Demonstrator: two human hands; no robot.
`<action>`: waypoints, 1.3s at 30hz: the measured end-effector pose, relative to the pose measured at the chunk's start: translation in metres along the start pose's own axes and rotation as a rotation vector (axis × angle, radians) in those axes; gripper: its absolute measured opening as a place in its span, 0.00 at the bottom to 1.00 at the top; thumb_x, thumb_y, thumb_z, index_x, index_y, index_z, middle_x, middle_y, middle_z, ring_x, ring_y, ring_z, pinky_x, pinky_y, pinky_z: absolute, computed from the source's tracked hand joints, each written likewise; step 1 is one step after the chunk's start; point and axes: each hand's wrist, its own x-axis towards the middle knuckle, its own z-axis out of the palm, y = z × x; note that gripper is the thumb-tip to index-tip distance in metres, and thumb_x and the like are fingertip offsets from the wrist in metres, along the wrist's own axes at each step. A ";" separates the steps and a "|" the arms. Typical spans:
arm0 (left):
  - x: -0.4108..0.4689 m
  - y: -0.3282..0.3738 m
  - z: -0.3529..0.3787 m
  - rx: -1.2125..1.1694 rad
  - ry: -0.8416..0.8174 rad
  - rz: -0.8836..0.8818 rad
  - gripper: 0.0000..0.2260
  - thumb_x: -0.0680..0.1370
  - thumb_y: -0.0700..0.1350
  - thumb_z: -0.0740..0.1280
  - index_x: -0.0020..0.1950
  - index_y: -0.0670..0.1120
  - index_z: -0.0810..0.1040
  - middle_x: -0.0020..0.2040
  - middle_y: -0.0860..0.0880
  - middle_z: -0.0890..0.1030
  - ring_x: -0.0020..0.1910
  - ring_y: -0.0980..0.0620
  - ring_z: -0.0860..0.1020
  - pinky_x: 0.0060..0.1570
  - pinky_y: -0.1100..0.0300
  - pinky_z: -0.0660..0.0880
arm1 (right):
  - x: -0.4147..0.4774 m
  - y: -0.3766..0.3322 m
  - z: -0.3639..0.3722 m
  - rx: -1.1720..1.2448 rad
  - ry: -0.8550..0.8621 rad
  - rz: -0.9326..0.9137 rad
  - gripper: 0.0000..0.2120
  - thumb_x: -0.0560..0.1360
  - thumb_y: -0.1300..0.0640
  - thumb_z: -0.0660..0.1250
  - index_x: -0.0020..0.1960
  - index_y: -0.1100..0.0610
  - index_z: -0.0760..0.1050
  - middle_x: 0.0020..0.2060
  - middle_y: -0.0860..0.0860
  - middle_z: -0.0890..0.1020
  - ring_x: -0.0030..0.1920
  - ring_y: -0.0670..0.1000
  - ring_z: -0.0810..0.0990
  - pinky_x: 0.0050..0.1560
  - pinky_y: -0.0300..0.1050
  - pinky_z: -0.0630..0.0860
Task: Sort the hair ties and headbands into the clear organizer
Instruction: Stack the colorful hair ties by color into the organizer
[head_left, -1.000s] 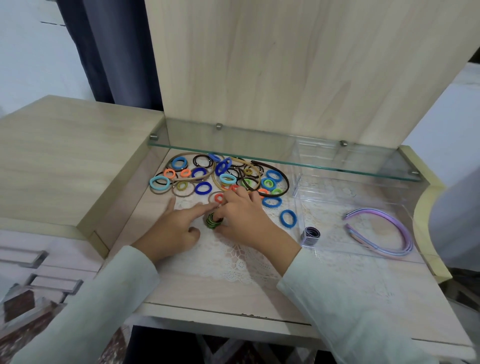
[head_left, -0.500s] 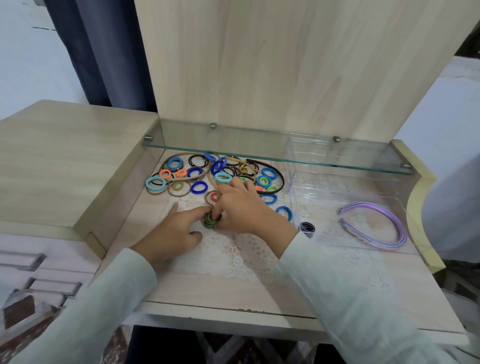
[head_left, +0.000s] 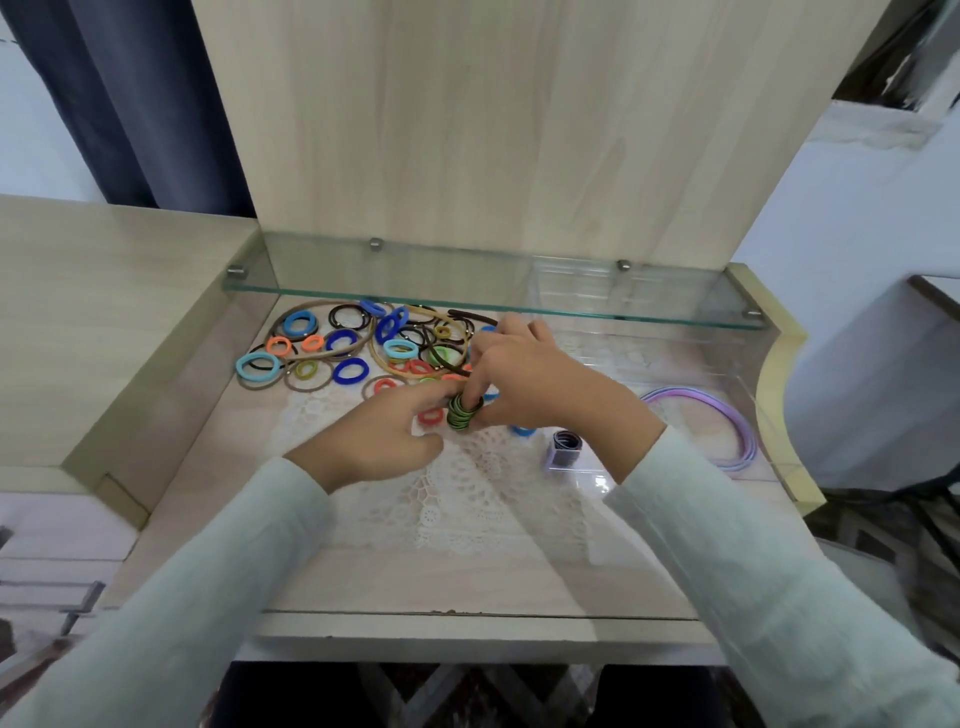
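A bundle of green and black hair ties (head_left: 462, 415) is held just above the lace mat, pinched by my right hand (head_left: 535, 379), whose fingers curl round it. My left hand (head_left: 387, 436) touches the bundle from the left with its fingertips. Behind the hands lies a pile of hair ties (head_left: 343, 343) in blue, orange, black and brown, with thin brown headbands (head_left: 415, 358) among them. The clear organizer (head_left: 748, 410) stands at the right; it holds purple headbands (head_left: 727, 431) and a stack of dark hair ties (head_left: 566, 441) in its front left corner.
A glass shelf (head_left: 493, 291) hangs over the back of the desk, above the pile and the organizer. A raised wooden counter (head_left: 93, 291) borders the left side. A white lace mat (head_left: 467, 499) covers the desk's middle. A pale blue surface stands at the right.
Both hands have shifted right, toward the organizer, with the green and black bundle, which is now lifted a little. An orange tie shows beside the left fingers.
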 end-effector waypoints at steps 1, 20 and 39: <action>0.005 0.005 0.003 -0.015 -0.004 0.019 0.29 0.75 0.32 0.62 0.68 0.60 0.67 0.65 0.63 0.72 0.67 0.65 0.68 0.62 0.76 0.63 | -0.004 0.006 -0.002 -0.020 -0.007 0.008 0.09 0.71 0.42 0.70 0.50 0.41 0.82 0.49 0.46 0.70 0.55 0.52 0.62 0.57 0.50 0.60; 0.057 0.029 0.062 0.044 -0.027 0.114 0.29 0.77 0.43 0.65 0.71 0.70 0.64 0.76 0.56 0.65 0.77 0.63 0.55 0.75 0.56 0.59 | -0.073 0.097 0.001 0.020 -0.182 0.271 0.10 0.71 0.43 0.72 0.52 0.40 0.80 0.44 0.42 0.73 0.54 0.51 0.64 0.55 0.48 0.61; 0.057 0.035 0.068 0.092 -0.053 0.135 0.26 0.77 0.51 0.71 0.71 0.64 0.66 0.71 0.65 0.68 0.70 0.64 0.65 0.67 0.62 0.65 | -0.055 0.081 0.016 -0.016 -0.465 0.359 0.07 0.72 0.48 0.68 0.45 0.35 0.75 0.52 0.48 0.76 0.59 0.56 0.65 0.60 0.54 0.66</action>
